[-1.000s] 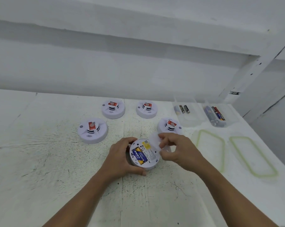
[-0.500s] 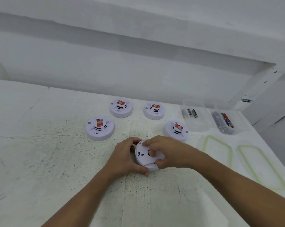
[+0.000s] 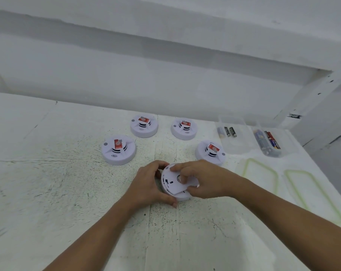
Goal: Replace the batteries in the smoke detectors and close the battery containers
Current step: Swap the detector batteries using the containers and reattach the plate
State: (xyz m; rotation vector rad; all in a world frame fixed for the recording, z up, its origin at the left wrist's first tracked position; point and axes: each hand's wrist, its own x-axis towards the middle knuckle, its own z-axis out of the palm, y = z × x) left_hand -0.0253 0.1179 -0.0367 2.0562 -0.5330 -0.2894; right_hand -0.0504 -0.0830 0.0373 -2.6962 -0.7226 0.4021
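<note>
Detectors, count: five white round ones, all on the surface point(image 3: 68, 192).
Held detector point(image 3: 172, 195): lies back-up about midway between the left and right edges, nearer the far edge than the near one. It is between both hands.
Cover point(image 3: 170, 181): one flat white plate on the held detector's back. Its near edge seems to stand a little off the body rather than flush.
Resting detectors: four, face-up, each with a red label on top, in a loose arc beyond the hands. One point(image 3: 118, 150) is to the left, two point(image 3: 144, 126) point(image 3: 183, 129) are closest to the far edge, and one point(image 3: 210, 152) is just beyond the right wrist.
Boxes: two clear ones side by side in the far right corner, both open. They are the left box point(image 3: 238, 145) and the right box point(image 3: 289, 141).
Batteries: three small ones point(image 3: 227, 132) in the left box. A bundle point(image 3: 269, 142) lies in the right box, too packed to count.
Lids: two clear ones with green seals, flat along the right edge, one point(image 3: 261, 177) beside the other point(image 3: 312, 194).
Left hand point(image 3: 150, 184): forearm comes in from the near edge. The fingers curl over the held detector's far-left rim and the thumb hooks its near rim, gripping it.
Right hand point(image 3: 205, 178): forearm comes in from the near right corner. The bent fingers point(image 3: 176, 169) have their tips on the cover, and the thumb is tucked at the cover's near right edge, pinching it.
</note>
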